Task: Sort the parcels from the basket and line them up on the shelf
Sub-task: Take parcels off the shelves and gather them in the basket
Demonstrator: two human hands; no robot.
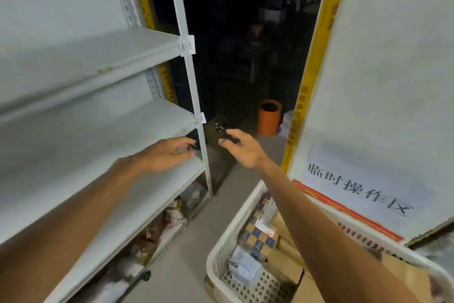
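**Placement at the right end of the shelf**

Step in hand: as judged, setting a parcel on the shelf [98, 180], or reaching to straighten one already there.

1. Position of hands. Both arms reach far into the scene. The left hand [169, 153] is over the right end of the middle board, fingers loosely bent toward a dark item [192, 140] at the board's edge, just beside the upright post [196, 96]. The right hand [242, 149] is on the other side of that post, fingers spread, thumb and forefinger apart.
2. Grip state. The dark item merges with the unlit background. Whether either hand grips it, merely touches it, or is clear of it cannot be told.
3. Location of stock. The remaining parcels [259, 236] lie in the white perforated basket [216, 251], near right, on the floor. More packages [172, 214] sit on the bottom tier.
4. Progress. The boards in view appear mostly bare; the task is judged to be at an early stage.

Next move: seat the dark item fully on the board, clear of the post, then turn right and down to the basket for the next parcel. Place each one touching or just beside the last, in a single row.
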